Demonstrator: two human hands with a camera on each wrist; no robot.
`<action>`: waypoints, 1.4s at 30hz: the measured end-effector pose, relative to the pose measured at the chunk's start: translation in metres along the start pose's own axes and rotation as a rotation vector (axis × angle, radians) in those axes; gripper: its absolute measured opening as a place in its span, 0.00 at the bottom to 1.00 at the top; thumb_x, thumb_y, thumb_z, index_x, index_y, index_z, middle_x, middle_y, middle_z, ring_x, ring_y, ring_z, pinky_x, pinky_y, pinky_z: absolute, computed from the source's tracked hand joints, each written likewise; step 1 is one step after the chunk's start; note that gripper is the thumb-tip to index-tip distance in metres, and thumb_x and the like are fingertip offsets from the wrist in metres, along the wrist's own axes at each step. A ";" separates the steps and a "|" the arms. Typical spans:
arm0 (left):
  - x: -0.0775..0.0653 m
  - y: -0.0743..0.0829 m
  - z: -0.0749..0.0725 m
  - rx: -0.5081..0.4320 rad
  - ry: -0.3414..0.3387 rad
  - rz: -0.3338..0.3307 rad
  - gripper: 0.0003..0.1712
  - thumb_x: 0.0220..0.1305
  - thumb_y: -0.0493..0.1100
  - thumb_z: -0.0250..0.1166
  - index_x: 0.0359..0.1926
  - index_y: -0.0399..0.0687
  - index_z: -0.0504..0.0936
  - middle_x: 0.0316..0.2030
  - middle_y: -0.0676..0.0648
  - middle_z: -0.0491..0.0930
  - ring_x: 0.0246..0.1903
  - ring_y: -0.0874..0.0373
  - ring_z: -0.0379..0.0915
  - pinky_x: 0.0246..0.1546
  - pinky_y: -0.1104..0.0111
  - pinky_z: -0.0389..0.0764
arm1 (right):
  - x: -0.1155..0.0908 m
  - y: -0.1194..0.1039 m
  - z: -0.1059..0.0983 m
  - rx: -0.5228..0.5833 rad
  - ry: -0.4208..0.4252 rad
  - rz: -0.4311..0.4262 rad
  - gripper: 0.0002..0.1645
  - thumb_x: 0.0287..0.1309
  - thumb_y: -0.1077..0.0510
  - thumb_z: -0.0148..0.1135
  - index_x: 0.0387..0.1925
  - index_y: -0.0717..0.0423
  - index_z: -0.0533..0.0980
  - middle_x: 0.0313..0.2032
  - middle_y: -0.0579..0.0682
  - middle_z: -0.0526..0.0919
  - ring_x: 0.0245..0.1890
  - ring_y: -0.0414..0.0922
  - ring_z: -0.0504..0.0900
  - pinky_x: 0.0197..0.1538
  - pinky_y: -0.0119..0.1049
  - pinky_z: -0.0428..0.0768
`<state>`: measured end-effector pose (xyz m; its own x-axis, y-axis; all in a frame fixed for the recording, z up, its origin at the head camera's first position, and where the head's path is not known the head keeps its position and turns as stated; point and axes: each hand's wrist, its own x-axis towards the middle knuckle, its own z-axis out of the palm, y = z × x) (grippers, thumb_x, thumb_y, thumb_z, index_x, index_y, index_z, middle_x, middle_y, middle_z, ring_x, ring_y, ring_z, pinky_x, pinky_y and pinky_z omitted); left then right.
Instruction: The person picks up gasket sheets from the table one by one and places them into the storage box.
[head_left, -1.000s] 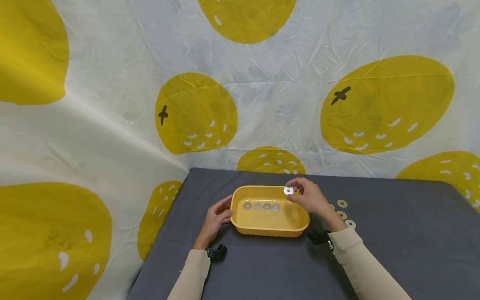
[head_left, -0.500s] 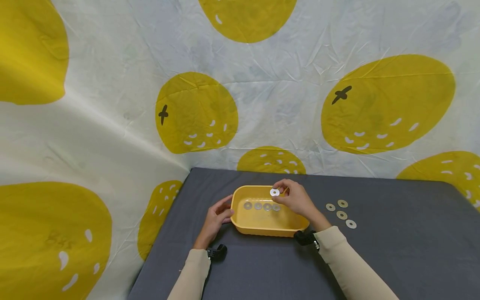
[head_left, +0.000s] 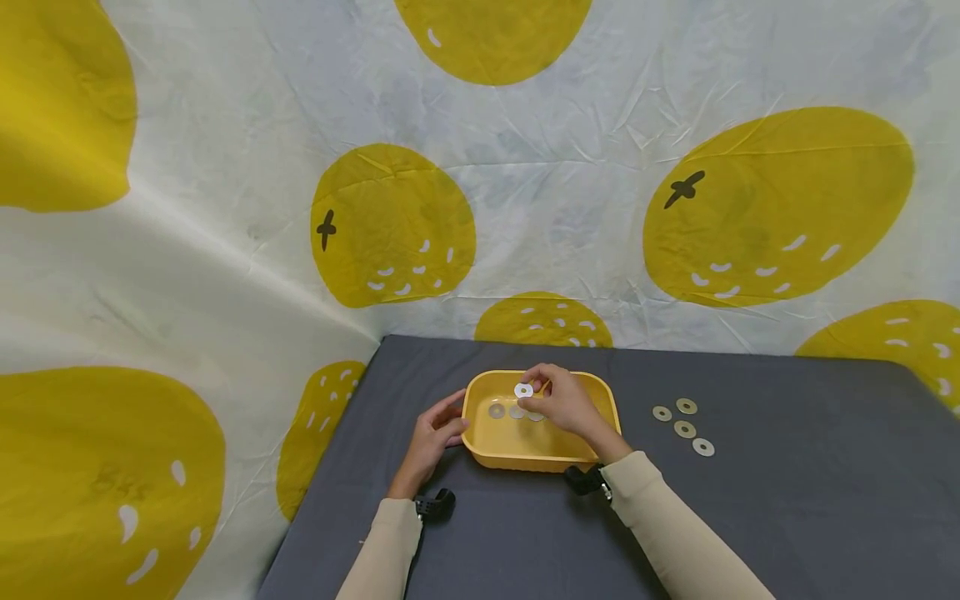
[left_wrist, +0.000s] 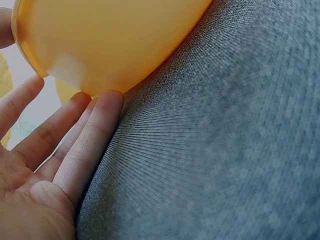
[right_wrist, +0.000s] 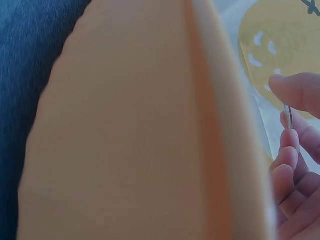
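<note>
My right hand (head_left: 558, 402) pinches a flat metal washer (head_left: 523, 390) between thumb and fingers, over the yellow plastic tray (head_left: 540, 458). In the right wrist view the washer (right_wrist: 288, 116) shows edge-on. On the tray floor lie washers in a row, the leftmost washer (head_left: 497, 411) in full sight and others partly covered by the right hand. At the tray's left end my left hand (head_left: 431, 433) touches the outside. The left wrist view shows its fingers (left_wrist: 92, 145) fairly straight, tips against the tray wall (left_wrist: 110, 45).
Several loose washers (head_left: 684, 429) lie to the right of the tray on the dark grey cloth (head_left: 795, 467). Behind the table and on its left hangs a white sheet (head_left: 555, 225) with yellow fruit shapes. Each wrist carries a black camera mount (head_left: 437, 504).
My right hand has carried the washer leftward over the tray and slightly down. Its arm has cleared the loose washers on the table. The left hand and tray stay in place.
</note>
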<state>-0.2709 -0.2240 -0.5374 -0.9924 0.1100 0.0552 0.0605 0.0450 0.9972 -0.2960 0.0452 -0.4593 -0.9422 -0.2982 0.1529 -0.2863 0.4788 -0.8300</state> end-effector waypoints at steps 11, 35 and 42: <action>0.000 0.001 0.001 0.003 -0.008 0.023 0.32 0.68 0.37 0.65 0.73 0.51 0.72 0.60 0.32 0.79 0.48 0.56 0.84 0.44 0.63 0.88 | 0.010 0.000 0.025 0.038 -0.017 -0.002 0.16 0.54 0.60 0.77 0.45 0.54 0.84 0.34 0.51 0.78 0.28 0.43 0.70 0.32 0.32 0.70; 0.000 -0.003 -0.001 -0.016 -0.022 0.018 0.32 0.68 0.39 0.65 0.72 0.57 0.74 0.60 0.37 0.80 0.52 0.53 0.84 0.44 0.65 0.88 | 0.022 0.001 0.060 0.097 -0.068 0.039 0.16 0.52 0.61 0.77 0.43 0.55 0.83 0.31 0.50 0.76 0.24 0.43 0.70 0.27 0.32 0.69; 0.001 -0.004 -0.002 -0.025 -0.023 0.011 0.31 0.68 0.38 0.66 0.70 0.59 0.75 0.59 0.37 0.81 0.51 0.53 0.84 0.44 0.65 0.88 | 0.023 0.006 0.063 0.106 -0.098 0.043 0.16 0.52 0.61 0.77 0.43 0.54 0.83 0.32 0.50 0.76 0.23 0.43 0.69 0.26 0.31 0.68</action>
<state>-0.2723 -0.2256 -0.5408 -0.9890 0.1328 0.0650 0.0681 0.0191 0.9975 -0.3086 -0.0110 -0.4951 -0.9299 -0.3615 0.0674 -0.2215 0.4042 -0.8874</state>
